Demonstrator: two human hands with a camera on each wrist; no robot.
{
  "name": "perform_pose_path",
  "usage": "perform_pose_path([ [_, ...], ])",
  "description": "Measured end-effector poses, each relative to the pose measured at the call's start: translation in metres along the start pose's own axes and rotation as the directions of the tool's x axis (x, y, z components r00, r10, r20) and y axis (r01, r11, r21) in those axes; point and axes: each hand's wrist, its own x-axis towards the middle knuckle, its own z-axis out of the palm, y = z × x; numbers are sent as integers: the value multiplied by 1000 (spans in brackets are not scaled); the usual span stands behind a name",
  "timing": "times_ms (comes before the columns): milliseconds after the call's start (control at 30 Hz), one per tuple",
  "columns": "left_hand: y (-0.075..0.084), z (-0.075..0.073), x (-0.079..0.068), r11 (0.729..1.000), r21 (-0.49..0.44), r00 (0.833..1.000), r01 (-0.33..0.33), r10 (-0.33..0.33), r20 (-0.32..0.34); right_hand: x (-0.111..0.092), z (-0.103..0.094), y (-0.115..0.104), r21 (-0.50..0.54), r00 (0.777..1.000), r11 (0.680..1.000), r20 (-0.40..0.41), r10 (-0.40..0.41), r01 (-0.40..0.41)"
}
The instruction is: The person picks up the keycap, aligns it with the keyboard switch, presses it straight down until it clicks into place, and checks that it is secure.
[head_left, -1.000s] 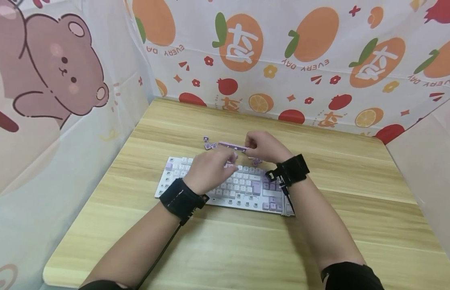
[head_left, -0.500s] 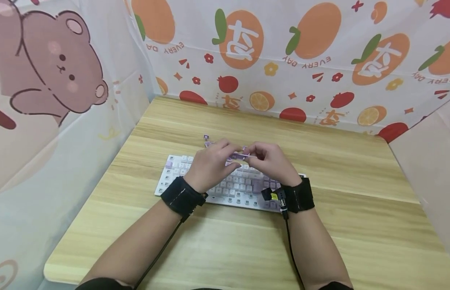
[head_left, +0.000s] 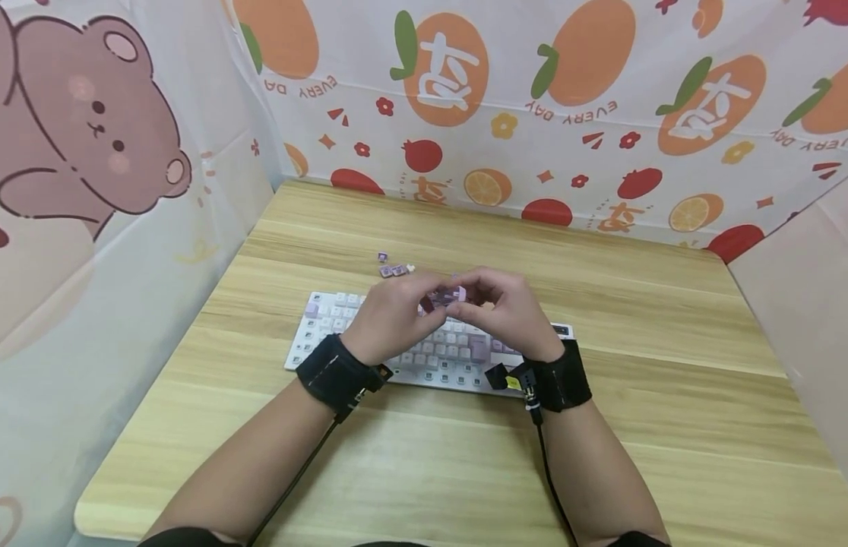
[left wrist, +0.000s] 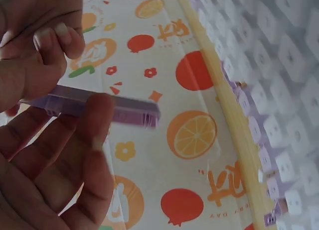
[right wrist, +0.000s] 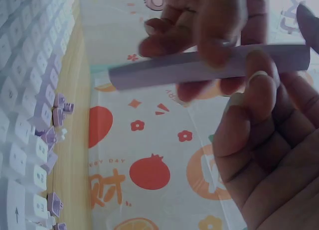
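Both hands hold a long purple spacebar keycap [head_left: 452, 295] above the far part of a white keyboard [head_left: 410, 377]. My left hand [head_left: 393, 314] pinches it with the thumb over one broad face and fingers behind, as the right wrist view shows. The curled fingers of my right hand [head_left: 509, 308] grip the same spacebar towards its other end. Its underside with small clips faces the left wrist camera; its smooth top faces the right wrist camera. White and purple keycaps fill much of the keyboard, while bare switches show along its near and left sides.
Several loose purple keycaps [head_left: 398, 270] lie on the wooden table [head_left: 328, 228] just beyond the keyboard; more of them [right wrist: 50, 138] show in the right wrist view. A fruit-printed curtain [head_left: 588, 137] hangs behind the table. Black cables [head_left: 543, 456] run from both wrist bands along the forearms.
My right hand has picked the spacebar up from beyond the keyboard and brought it nearer and up to my left hand. Now both hands hold it, and it has been turned.
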Motion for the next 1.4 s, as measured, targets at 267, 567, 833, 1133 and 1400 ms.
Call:
perform_pose_path([
  [267, 2, -12, 3, 900, -395, 983, 183, -154, 105, 2, 3, 3, -66, 989, 989, -59, -138, 134],
  [567, 2, -21, 5, 727, -620, 956, 294, -234, 178, 0, 0, 2, -110, 974, 973, -76, -214, 205],
  [833, 3, -23, 3, 683, -677, 960, 276, -230, 159, -1, -1, -3, -255, 951, 933, -107, -289, 255],
  [1133, 2, -35, -4, 982, -178, 998, 59, -62, -13, -5, 6, -4, -408, 950, 879, -78, -302, 246],
  [1400, -11, -38, -22, 997, 12, 991, 70, -71, 115, -10, 16, -4, -491, 981, 852, 37, -188, 182],
])
